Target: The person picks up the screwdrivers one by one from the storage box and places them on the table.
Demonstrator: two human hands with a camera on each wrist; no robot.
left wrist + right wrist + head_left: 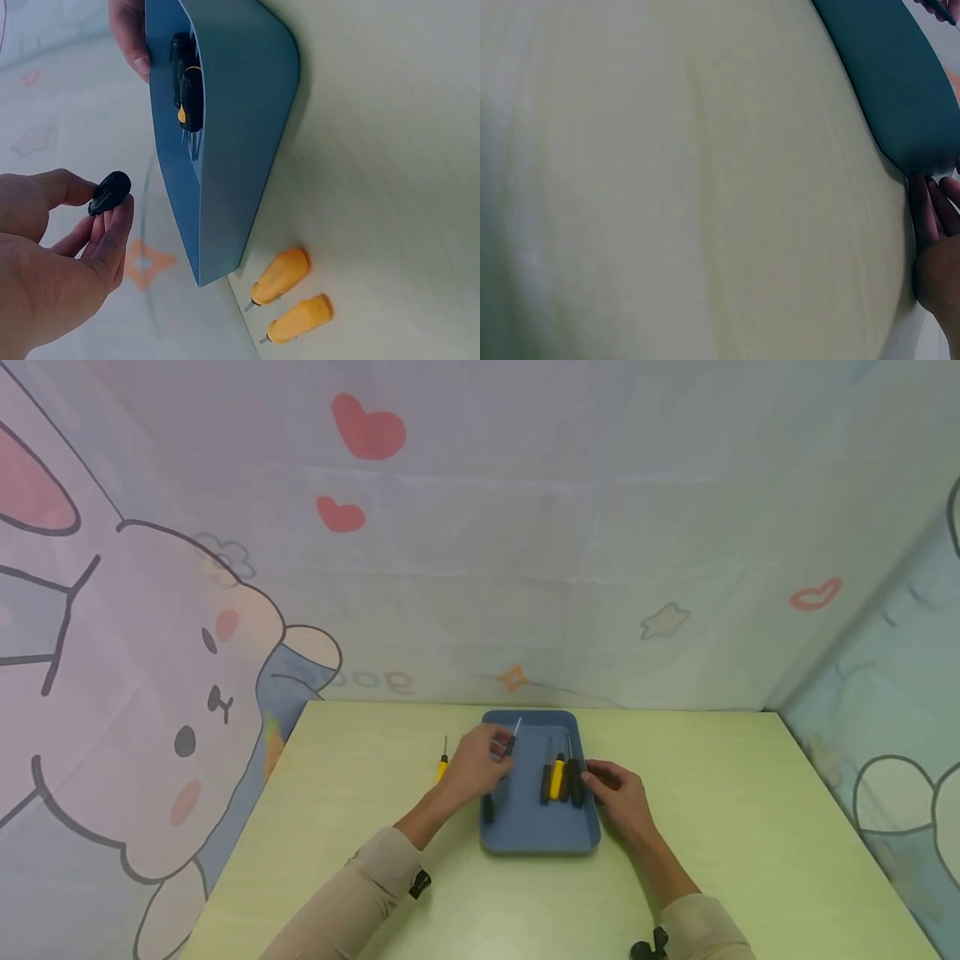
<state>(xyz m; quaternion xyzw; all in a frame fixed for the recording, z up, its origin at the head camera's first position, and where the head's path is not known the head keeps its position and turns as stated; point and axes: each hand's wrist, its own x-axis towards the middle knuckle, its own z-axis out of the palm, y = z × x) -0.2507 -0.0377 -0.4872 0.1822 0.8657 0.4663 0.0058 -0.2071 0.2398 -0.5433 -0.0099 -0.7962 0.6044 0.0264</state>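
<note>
Pinching a black screwdriver (510,746) over the tray (536,835), my left hand (472,766) should lower it level; I can't tell whether my right hand (622,797) grips the tray.

Head view: high from the near side, facing far and down across bench (712,777). Wrist views: close, tilted; left takes tray (240,135) from its left, right from its right. Tray common to all.

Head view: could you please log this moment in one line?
left hand: holds black-handled screwdriver above blue rectangular tray | right hand: touches tray side
</note>
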